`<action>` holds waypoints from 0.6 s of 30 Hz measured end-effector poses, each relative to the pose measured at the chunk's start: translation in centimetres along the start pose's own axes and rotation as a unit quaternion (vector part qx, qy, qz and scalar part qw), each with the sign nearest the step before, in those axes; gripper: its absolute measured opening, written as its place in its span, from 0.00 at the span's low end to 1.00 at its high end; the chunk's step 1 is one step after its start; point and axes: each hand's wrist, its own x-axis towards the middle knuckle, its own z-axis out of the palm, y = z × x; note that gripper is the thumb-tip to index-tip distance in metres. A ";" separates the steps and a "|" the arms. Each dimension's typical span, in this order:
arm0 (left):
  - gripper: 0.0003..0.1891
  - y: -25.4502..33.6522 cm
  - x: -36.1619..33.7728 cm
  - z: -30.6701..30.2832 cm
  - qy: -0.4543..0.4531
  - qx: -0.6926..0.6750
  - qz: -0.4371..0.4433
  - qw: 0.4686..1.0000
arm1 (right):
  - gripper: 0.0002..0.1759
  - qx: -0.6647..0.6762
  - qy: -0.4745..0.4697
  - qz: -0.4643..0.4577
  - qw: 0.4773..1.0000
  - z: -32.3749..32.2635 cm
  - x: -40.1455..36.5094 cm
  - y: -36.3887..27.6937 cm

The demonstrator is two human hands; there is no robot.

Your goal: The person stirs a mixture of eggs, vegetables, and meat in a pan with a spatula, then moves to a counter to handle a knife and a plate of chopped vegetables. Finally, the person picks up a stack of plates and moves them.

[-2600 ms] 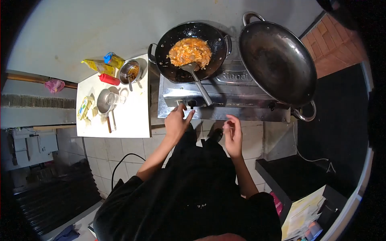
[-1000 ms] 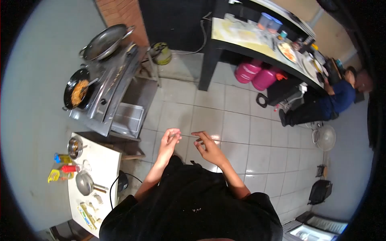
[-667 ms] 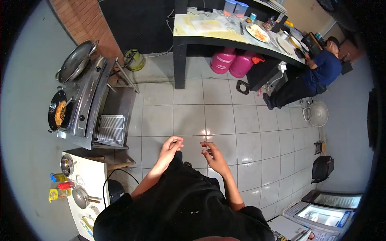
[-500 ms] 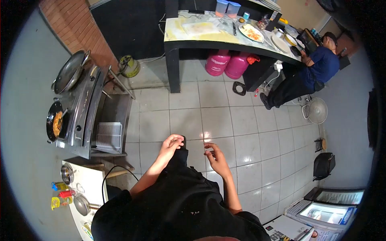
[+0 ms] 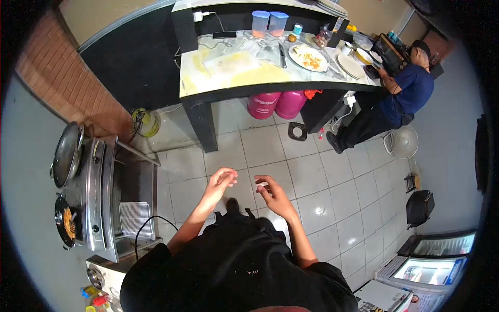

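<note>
My left hand (image 5: 218, 188) is raised over the tiled floor in front of my dark clothes, its fingers loosely bent and apart, with nothing visible in it. Opposite it, my right hand (image 5: 276, 197) hovers palm inward, thumb and fingers parted in a loose curve and no object showing. A gap separates the two hands, and neither touches anything. Ahead of them stands a marble-patterned counter (image 5: 218, 78). On it lie a knife (image 5: 282, 55), a white plate of chopped food (image 5: 309, 58) and two clear blue-lidded containers (image 5: 269, 25).
At the left, a metal stove (image 5: 96, 182) carries a large wok (image 5: 67, 155) and a black pan of food (image 5: 66, 220). Pink gas cylinders (image 5: 263, 105) stand under the counter. A person in blue (image 5: 413, 86) works at its right end. A fan (image 5: 403, 142) stands behind them.
The counter now appears nearer and lower in view, and the stove has shifted down and left as I move forward. Both hands stay raised and apart.
</note>
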 end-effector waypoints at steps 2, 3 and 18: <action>0.13 1.4 3.3 -0.4 -0.003 0.009 -0.003 1.000 | 0.18 -0.003 0.000 0.000 1.000 -0.9 3.0 -0.2; 0.13 2.3 4.9 -0.5 0.002 0.020 0.005 1.000 | 0.18 -0.009 0.004 -0.006 1.000 -1.4 4.5 -0.7; 0.11 6.4 19.8 5.5 0.056 -0.038 0.074 0.995 | 0.17 -0.024 -0.126 -0.067 0.989 -14.8 25.0 -0.4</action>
